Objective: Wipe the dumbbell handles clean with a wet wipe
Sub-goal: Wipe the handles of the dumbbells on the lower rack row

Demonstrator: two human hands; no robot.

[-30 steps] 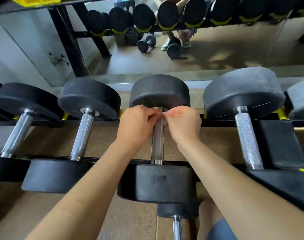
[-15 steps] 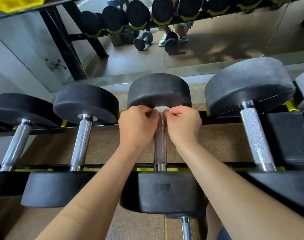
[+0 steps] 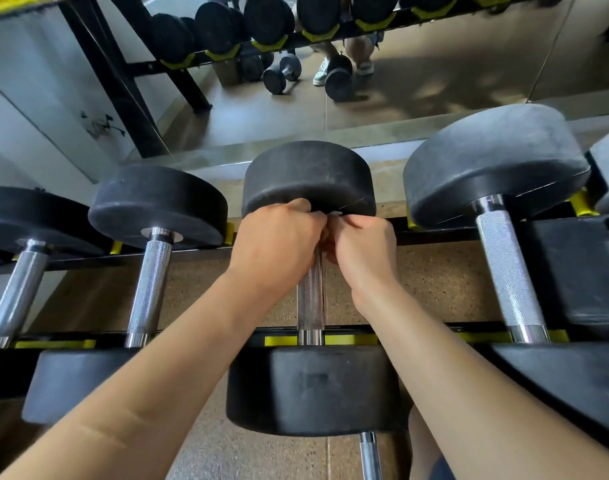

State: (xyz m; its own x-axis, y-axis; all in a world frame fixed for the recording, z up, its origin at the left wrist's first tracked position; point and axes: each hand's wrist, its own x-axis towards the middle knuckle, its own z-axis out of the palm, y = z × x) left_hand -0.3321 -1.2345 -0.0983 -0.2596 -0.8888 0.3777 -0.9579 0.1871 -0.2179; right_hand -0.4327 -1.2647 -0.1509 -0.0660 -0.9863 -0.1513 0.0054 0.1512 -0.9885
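A black dumbbell lies on the rack in the middle, its knurled steel handle [image 3: 310, 299] running away from me between two round heads. My left hand [image 3: 278, 244] and my right hand [image 3: 360, 249] meet at the far end of that handle, right under the far head [image 3: 310, 174]. Both pinch a small white wet wipe [image 3: 334, 213] wrapped around the bar; only a sliver of it shows between the fingers. The near part of the handle is bare.
More dumbbells lie side by side on the black rack [image 3: 434, 235] with yellow saddles: two on the left [image 3: 149, 292], a larger one on the right [image 3: 507, 268]. A mirror [image 3: 417, 81] behind reflects the rack, loose dumbbells and shoes. A lower bar [image 3: 368, 455] shows below.
Both hands have slid a little farther along the handle toward the far head, and less of the wipe shows. The camera has tilted and moved in closer.
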